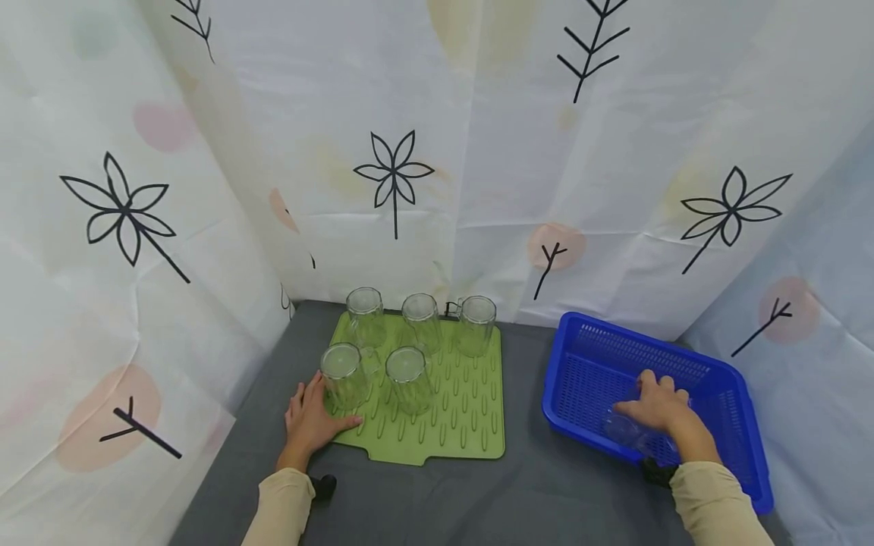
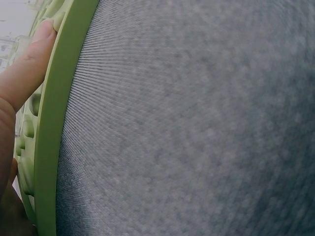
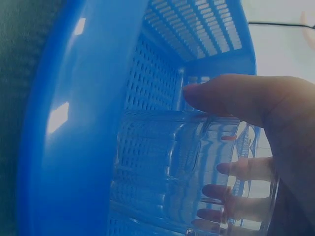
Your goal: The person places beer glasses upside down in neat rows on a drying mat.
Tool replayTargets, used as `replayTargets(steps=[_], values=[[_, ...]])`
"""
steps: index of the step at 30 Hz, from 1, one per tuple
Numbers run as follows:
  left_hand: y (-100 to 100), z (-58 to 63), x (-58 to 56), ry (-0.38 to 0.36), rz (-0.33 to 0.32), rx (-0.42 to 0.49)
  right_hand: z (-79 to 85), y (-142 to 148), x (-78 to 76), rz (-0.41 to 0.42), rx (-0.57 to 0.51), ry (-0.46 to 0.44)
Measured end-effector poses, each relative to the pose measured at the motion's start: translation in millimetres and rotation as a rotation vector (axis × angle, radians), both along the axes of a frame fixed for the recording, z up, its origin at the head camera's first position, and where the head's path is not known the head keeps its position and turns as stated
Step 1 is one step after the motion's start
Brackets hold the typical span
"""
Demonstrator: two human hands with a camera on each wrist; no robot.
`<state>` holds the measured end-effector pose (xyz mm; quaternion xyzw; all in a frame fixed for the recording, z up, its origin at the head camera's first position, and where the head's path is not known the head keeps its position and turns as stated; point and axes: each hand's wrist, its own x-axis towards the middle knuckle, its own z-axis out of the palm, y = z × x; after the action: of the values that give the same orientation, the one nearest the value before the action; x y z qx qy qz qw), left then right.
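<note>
In the blue basket (image 1: 561, 379), my right hand (image 1: 658, 406) grips a clear glass mug (image 3: 157, 167). The right wrist view has the thumb on its near side and the fingers visible through the glass. My left hand (image 1: 314, 417) rests at the front left corner of a green drying mat (image 1: 464, 432), the thumb (image 2: 37, 59) lying on the mat near its front edge. Its fingers are beside the front left glass mug (image 1: 344, 379); whether they touch it I cannot tell. Another glass mug (image 1: 410, 383) stands just right of that one.
Along the mat's back stand three more glass mugs, at left (image 1: 366, 322), centre (image 1: 421, 326) and right (image 1: 476, 330). A dark grey cloth (image 1: 532, 485) covers the table. Patterned white curtains (image 1: 505, 167) enclose the back and sides.
</note>
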<state>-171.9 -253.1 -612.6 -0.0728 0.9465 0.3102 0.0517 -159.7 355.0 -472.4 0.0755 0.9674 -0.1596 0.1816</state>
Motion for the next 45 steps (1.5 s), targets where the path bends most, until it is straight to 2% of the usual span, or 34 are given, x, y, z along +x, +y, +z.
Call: replayTargets(steps=[16,29,37,45], values=[[1.3,3.0,1.6,-0.004,0.001,0.005,-1.0,-20.3,-15.7,0.024,0.004,0.008],[-0.3,0.5,2.4,-0.009,0.007,-0.005,1.2,-28.8,-23.5,0.042,0.013,0.007],[-1.0,-4.1,-0.9,0.008,0.000,-0.012,1.4,-33.6,-27.6,0.038,0.000,0.005],[-2.2,-5.1,-2.5,0.000,0.001,-0.006,6.2,-36.9,-31.0,0.081,-0.002,0.035]])
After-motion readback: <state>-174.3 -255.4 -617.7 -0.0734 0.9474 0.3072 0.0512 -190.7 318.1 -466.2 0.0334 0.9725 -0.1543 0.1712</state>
